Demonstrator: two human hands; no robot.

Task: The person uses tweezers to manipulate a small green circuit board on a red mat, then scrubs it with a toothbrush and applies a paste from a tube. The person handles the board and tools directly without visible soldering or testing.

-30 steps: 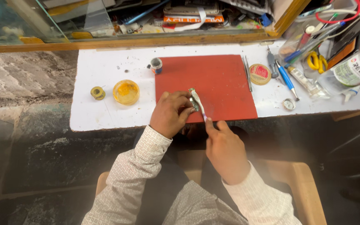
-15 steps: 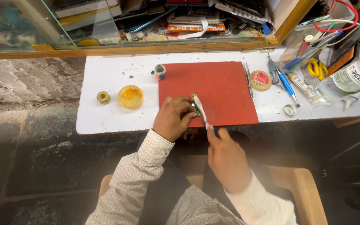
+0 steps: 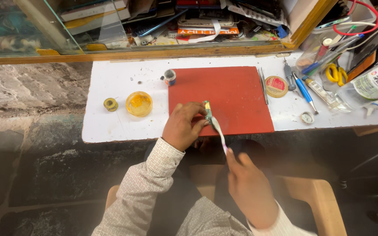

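Flanking the red mat point(image 3: 232, 94): yellow tin point(image 3: 139, 103), solder spool point(image 3: 110, 104).

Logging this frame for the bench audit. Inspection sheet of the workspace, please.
Surface: white bench with a red mat.
Job's things: small green circuit board at the mat's near edge; toothbrush on it.
Clutter: yellow tin, solder spool, small jar, round tin, screwdrivers, clear bottle.
Hands: left hand holds the board; right hand holds the toothbrush.
Cables: red wire, top right.
Surroundings: glass cabinet, stone floor.
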